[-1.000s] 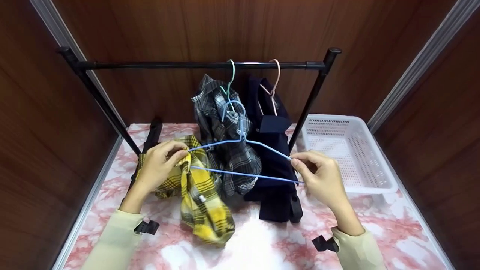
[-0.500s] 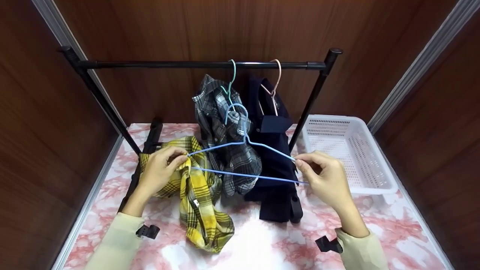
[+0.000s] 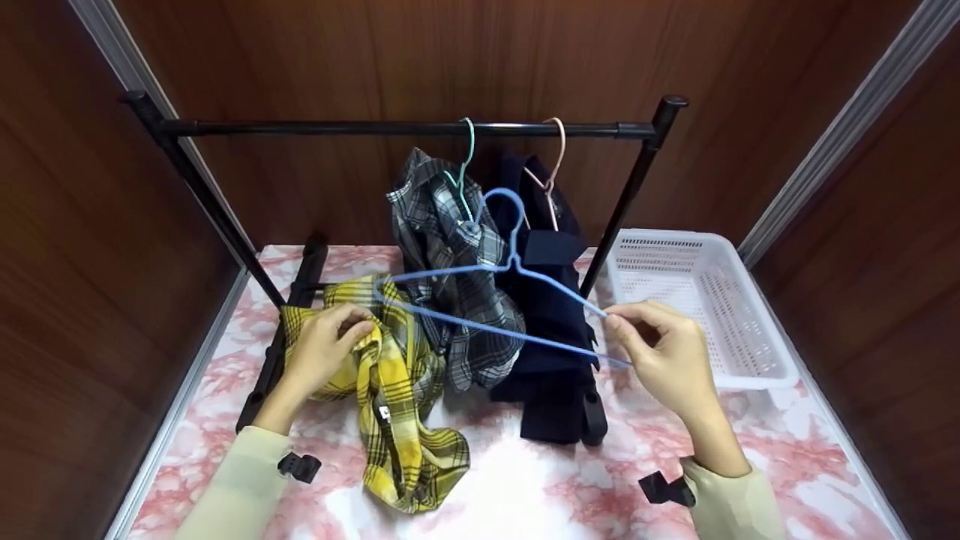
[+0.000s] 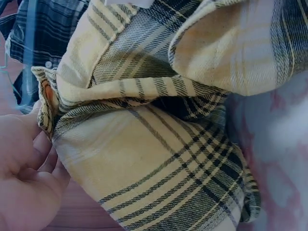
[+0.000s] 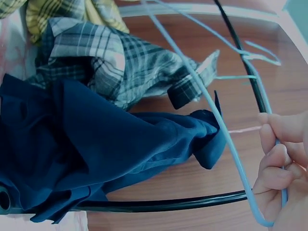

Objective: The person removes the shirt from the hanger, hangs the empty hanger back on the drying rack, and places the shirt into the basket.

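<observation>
My left hand pinches the collar area of a yellow plaid shirt, which hangs down in folds to the tabletop. In the left wrist view the yellow cloth spreads out beside the fingers. With thumb and fingers my right hand grips the right end of a blue hanger. The hanger's left end is in front of the yellow shirt's upper part, apart from my left hand. In the right wrist view the hanger slants across, and my right hand is curled round its arm.
A black rack stands at the back. On it hang a grey plaid shirt on a green hanger and a navy garment on a pink hanger. A white basket sits at the right on the marbled table.
The blue hanger's left end has left my left hand's grip and swung up and away. My right hand has moved slightly right with the hanger. My left hand still pinches the yellow shirt.
</observation>
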Available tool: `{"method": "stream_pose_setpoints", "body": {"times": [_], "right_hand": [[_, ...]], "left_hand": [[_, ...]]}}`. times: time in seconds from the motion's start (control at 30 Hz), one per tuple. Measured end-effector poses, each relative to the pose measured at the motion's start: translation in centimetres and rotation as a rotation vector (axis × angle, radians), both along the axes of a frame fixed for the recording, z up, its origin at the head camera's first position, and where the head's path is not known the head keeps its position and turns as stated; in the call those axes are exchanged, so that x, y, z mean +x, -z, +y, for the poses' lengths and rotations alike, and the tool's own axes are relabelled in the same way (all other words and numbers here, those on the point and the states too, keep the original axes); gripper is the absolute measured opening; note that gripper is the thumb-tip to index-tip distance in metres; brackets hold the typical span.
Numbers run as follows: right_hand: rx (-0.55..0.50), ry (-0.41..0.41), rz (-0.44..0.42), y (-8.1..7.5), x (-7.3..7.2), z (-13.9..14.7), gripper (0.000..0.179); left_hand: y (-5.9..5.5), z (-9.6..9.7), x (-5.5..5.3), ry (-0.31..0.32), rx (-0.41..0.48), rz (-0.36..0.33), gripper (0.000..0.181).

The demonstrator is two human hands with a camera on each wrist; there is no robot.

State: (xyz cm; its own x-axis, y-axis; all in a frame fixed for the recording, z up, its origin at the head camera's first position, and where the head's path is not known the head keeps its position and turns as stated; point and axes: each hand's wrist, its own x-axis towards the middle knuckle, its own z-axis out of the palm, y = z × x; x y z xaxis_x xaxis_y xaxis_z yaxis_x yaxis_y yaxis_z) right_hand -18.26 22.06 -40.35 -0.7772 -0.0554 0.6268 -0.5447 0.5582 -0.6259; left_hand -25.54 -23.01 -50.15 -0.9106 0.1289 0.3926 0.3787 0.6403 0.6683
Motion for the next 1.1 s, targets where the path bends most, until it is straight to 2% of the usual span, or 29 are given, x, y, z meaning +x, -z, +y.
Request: {"method": "stream_pose_setpoints", "body": {"times": [0.2,0.4,0.63,0.73,0.83,0.93,1.1], "right_hand": [[-0.017,-0.007,0.033,-0.2,-0.1,-0.1,0.009],[-0.017,0.003,0.015,-0.4,0.0,-0.7,0.008],[-0.027,-0.001,-0.008,-0.6,-0.1,-1.3,0.009],[-0.023,0.000,0.003,-0.6,-0.3,-1.5,0.010],[-0.024,-0.008,0.009,-0.6,-0.3,-1.8,0.009],[-0.022,-0.010,0.011,-0.5,-0.4,-2.0,0.008],[-0.017,0.001,-0.010,-0.8,-0.5,-2.4,0.007]], "left_hand": [[1.4,-0.3,0.1,0.038,-0.060,-0.083,0.011],[2.6,-0.3,0.5,0.083,-0.132,-0.159,0.005],[4.0,-0.5,0.7,0.148,-0.228,-0.176,0.003],[4.2,-0.7,0.7,0.155,-0.261,-0.185,0.003],[3.8,-0.9,0.8,0.139,-0.262,-0.182,0.008],[2.7,-1.1,1.0,0.113,-0.215,-0.177,0.014],[-0.4,-1.1,1.1,0.055,-0.157,-0.018,0.017]]}}
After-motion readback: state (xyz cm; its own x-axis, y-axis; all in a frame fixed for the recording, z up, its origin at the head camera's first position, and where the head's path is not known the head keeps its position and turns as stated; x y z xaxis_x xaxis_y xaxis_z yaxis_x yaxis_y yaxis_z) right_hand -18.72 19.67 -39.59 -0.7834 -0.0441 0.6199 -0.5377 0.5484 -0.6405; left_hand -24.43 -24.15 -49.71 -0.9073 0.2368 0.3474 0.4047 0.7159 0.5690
